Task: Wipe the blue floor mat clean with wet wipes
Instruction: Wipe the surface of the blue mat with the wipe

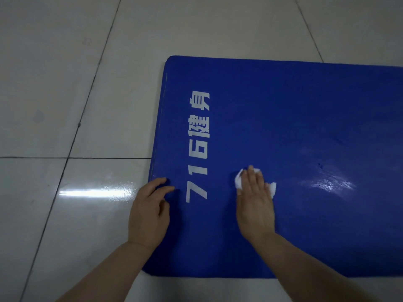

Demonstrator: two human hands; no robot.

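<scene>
Head view: blue floor mat [283,127] flat on tiled floor [65,83], near-left corner closest to the hands; far and right parts run out of frame.
Step in hand: wiping of the near-left zone, beside white lettering [197,147].
Right hand [255,199]: flat on the mat, fingers straight and together, pressing a crumpled wet wipe [238,182] down; nothing curled round it.
Wipe: bunched under fingers and palm, white edges showing at the fingertips and at the right side of the hand.
Left hand [150,205]: at the mat's left edge, fingers loosely bent, tips touching the blue surface; holds nothing; judged a brace against sliding.
Mat relative to hands: beneath both; lettering between left and right hands; glossy, possibly damp sheen [331,184] just right of the right hand.
Technique, judged: even palm pressure; overlapping strokes; wipe better spread flatter for wider contact; left hand kept planted against creep on the slick tiles.
Coverage, judged: far band and lettering strip showing no wet sheen; likely not yet done.
Risk, judged: bunched wipe slipping out from under the straight fingers.
</scene>
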